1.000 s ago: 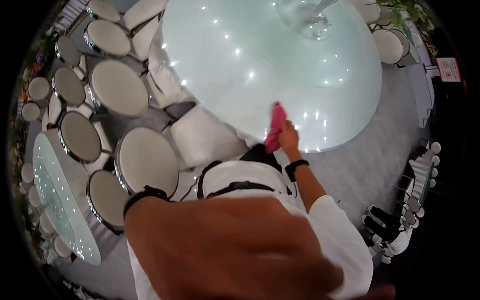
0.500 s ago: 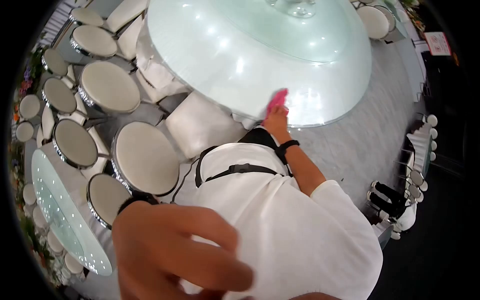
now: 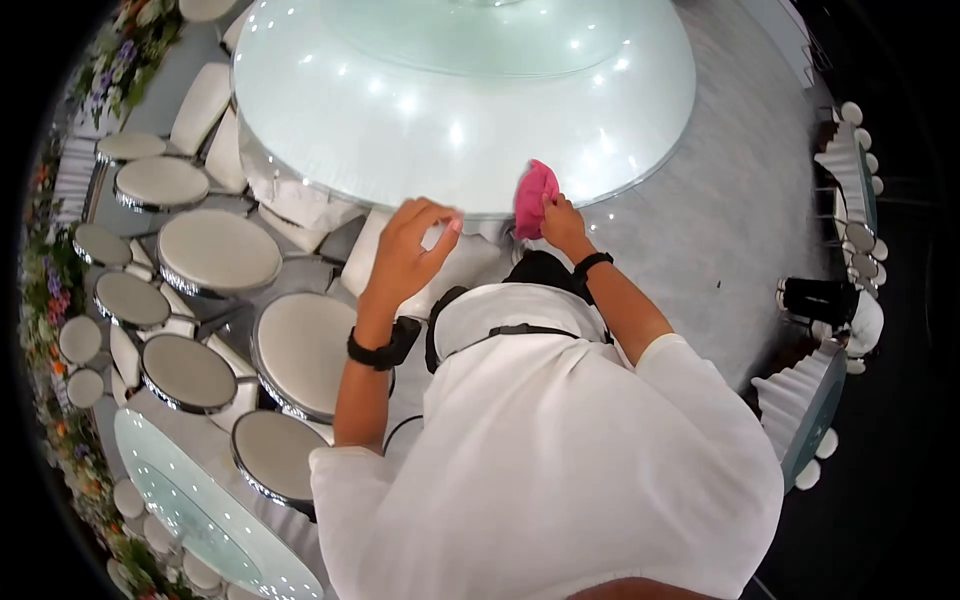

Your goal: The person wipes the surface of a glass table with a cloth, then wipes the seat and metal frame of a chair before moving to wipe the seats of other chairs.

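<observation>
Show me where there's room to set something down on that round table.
The glass table is bare beyond the pink cloth in the right hand and the left hand at its near rim. Chairs crowd the floor to its left.

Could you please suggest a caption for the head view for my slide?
Right hand holds a pink cloth at the rim of the round glass table; left hand is raised empty beside it.

No writing, label, brand, number or sign could be read; the pink cloth (image 3: pixel 535 195), the round glass table (image 3: pixel 450 110) under it and the black wristband (image 3: pixel 592 263) just below the cloth all showed plain surfaces with no legible marks
</observation>
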Demonstrator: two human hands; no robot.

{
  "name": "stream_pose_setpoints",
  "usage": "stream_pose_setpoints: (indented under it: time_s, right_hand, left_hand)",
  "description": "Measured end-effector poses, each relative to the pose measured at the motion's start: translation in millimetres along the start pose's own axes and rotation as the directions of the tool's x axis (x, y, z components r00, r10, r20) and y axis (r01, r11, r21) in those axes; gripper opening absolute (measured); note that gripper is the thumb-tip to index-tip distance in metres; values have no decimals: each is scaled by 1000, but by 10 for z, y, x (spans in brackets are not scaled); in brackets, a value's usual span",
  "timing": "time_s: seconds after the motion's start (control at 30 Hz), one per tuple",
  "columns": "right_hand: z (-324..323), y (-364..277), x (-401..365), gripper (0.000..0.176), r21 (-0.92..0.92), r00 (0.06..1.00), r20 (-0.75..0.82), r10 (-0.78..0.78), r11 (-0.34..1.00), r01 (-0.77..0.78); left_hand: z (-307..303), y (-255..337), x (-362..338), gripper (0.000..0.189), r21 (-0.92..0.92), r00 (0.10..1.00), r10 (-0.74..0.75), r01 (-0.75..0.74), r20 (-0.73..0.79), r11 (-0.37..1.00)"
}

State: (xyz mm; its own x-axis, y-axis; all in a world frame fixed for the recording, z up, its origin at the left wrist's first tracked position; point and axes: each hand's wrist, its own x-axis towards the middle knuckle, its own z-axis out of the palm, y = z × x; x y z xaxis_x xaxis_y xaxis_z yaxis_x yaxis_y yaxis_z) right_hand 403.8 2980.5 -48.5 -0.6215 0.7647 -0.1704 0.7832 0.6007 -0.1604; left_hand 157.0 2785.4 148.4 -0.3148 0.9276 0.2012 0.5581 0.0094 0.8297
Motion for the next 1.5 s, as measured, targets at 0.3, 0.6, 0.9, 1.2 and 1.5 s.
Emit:
stream_pose_setpoints:
  time_s: [0.3, 0.6, 0.9, 1.2, 1.5]
  right_hand:
    - [206, -100, 364, 11, 116, 984, 9, -176, 978, 174]
    - [-177, 1091, 304, 31, 376, 994, -13, -110, 920, 107]
    - [-406, 2290, 428, 18, 237, 991, -1, -132, 963, 129]
    - [21, 1543, 473, 15, 196, 926, 183, -331, 935, 296]
    - [-309, 2353, 493, 16, 228, 918, -70, -390, 890, 395]
  left_hand:
    - [1373, -1195, -154, 22, 102, 918, -200, 175, 343, 979]
    - [3208, -900, 846, 22, 111, 908, -148, 113, 392, 987]
    - [4144, -260, 1622, 43, 603, 698, -558, 225, 449, 766]
    - [3759, -223, 1264, 57, 819, 612, -735, 236, 292, 522]
    - [4268, -567, 1840, 25, 635, 240, -687, 263, 686, 726]
